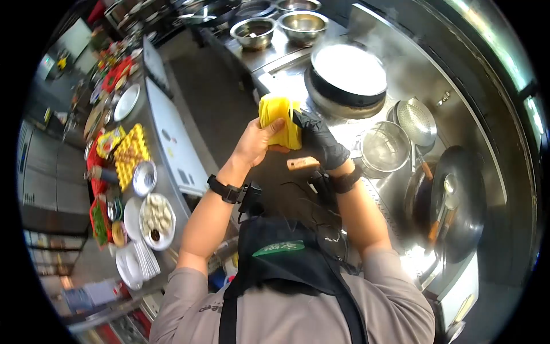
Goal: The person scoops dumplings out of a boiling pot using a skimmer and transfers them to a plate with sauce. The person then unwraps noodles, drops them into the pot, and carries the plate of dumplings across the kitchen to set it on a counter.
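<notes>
A folded yellow cloth is held up in front of me between both hands. My bare left hand is closed on its left side, thumb pressed over the front. My right hand, in a black glove, grips the cloth's right edge; its fingertips are partly hidden. A short wooden handle shows just below the gloved hand. What it belongs to is hidden, and I cannot tell whether the hand touches it.
At right are a steaming pan, a strainer pot, a perforated skimmer and a dark wok with ladles. Steel bowls stand ahead. The left counter carries an egg tray, a plate of pale pieces and stacked plates.
</notes>
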`<control>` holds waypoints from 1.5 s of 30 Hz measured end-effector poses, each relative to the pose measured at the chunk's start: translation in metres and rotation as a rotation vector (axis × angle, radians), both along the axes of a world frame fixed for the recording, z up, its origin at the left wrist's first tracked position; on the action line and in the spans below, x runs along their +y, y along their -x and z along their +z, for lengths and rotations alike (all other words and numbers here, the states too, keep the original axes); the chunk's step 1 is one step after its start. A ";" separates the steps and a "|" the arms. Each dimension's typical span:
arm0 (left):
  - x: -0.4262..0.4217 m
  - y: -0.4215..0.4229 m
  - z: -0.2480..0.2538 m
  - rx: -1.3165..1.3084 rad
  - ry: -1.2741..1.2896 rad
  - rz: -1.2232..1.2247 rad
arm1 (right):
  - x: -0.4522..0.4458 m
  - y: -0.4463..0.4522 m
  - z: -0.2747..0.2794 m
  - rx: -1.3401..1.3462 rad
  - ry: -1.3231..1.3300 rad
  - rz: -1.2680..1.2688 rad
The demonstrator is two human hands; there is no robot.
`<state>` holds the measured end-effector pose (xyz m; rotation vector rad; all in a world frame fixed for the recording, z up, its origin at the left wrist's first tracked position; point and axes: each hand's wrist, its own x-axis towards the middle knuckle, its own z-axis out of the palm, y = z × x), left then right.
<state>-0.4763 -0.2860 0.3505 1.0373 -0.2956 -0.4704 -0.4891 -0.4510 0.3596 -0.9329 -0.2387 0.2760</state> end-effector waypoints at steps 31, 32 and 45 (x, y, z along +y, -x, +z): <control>-0.274 -0.658 0.052 -0.163 -0.001 -0.614 | -0.198 -0.563 0.007 -0.093 0.003 -1.351; -0.285 -0.675 0.054 -0.163 -0.007 -0.642 | -0.203 -0.577 0.007 -0.091 -0.004 -1.379; -0.346 -0.893 0.087 -0.377 -0.086 -0.837 | -0.220 -0.766 0.056 -0.080 0.000 -1.583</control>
